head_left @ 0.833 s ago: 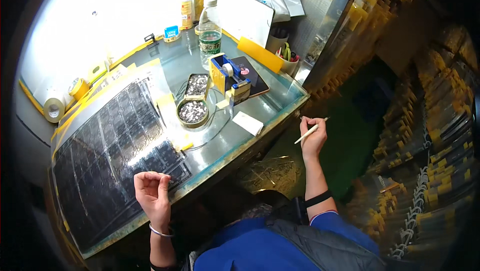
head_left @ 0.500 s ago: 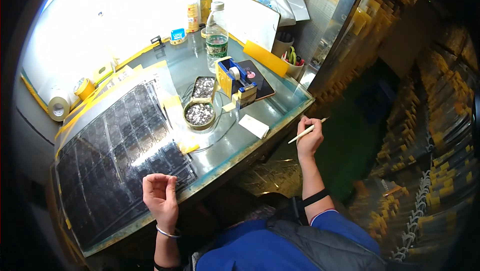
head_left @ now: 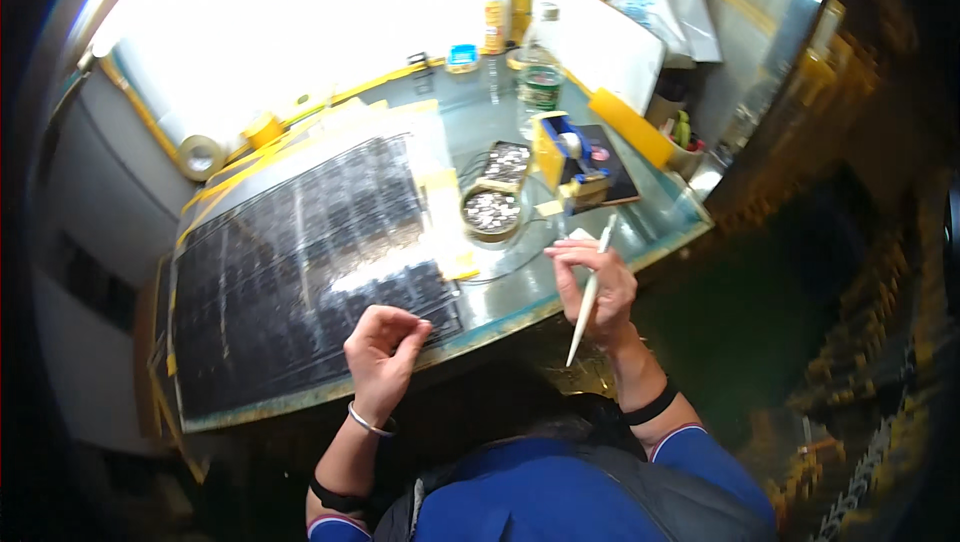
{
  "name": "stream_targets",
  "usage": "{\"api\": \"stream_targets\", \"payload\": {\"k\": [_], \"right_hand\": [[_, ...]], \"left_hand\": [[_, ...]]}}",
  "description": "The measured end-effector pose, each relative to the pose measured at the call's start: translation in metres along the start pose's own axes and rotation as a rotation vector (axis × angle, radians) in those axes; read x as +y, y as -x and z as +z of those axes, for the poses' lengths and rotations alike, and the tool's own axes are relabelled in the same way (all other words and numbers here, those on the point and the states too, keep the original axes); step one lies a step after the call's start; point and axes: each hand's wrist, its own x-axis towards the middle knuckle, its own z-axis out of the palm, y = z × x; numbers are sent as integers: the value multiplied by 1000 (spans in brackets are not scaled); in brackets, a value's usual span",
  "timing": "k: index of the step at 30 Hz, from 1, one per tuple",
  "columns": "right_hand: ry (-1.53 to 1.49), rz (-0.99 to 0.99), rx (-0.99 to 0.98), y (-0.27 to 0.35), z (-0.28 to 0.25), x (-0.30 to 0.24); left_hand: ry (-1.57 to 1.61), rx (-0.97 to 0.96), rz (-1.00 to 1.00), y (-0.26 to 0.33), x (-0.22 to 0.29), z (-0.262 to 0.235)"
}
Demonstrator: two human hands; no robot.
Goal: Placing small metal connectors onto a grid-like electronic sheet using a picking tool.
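A slim, pale pen-like tool (head_left: pixel 585 317) with a tapered tip crosses the palm of my right hand (head_left: pixel 603 300), gripped by its fingers. That hand is over the table's near edge, its index finger and thumb reaching left. My left hand (head_left: pixel 388 352) is closed in a pinch above the near right corner of a large dark film sheet (head_left: pixel 290 282) with a grid pattern; anything between its fingertips is too small to make out. A round tin (head_left: pixel 492 214) and a rectangular tin (head_left: pixel 506 164), both filled with small black and white bits, stand beyond my hands.
A blue and yellow tape dispenser (head_left: pixel 565 157) stands beside a dark tablet-like slab (head_left: pixel 618 182). Behind are a plastic bottle (head_left: pixel 541 82) and a yellow block (head_left: pixel 632 129). Tape rolls (head_left: pixel 201 157) sit along the bright panel (head_left: pixel 300 22). The glass tabletop's edge (head_left: pixel 520 325) runs close to me.
The view has shifted, so the table appears farther right. My right hand has come in from beyond the table's right edge toward my left hand, tilting the pale tool upright. The left hand remains pinched.
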Motion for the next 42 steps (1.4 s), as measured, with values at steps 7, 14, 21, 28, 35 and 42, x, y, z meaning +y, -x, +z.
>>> {"api": "stream_targets", "payload": {"k": [7, 14, 21, 28, 35, 42], "right_hand": [[-177, 508, -250, 5, 39, 6], [-139, 453, -258, 8, 31, 10], [-123, 369, -251, 6, 31, 11], [-153, 420, -224, 6, 33, 10], [-253, 491, -203, 6, 34, 5], [-237, 34, -455, 5, 26, -10]], "left_hand": [[-490, -279, 119, -47, 62, 10], [-446, -311, -5, -137, 39, 55], [-410, -315, -38, -159, 12, 67], [-473, -356, 8, -144, 40, 48], [-1051, -292, 464, -11, 29, 5], [-887, -180, 484, 49, 4, -33]]}}
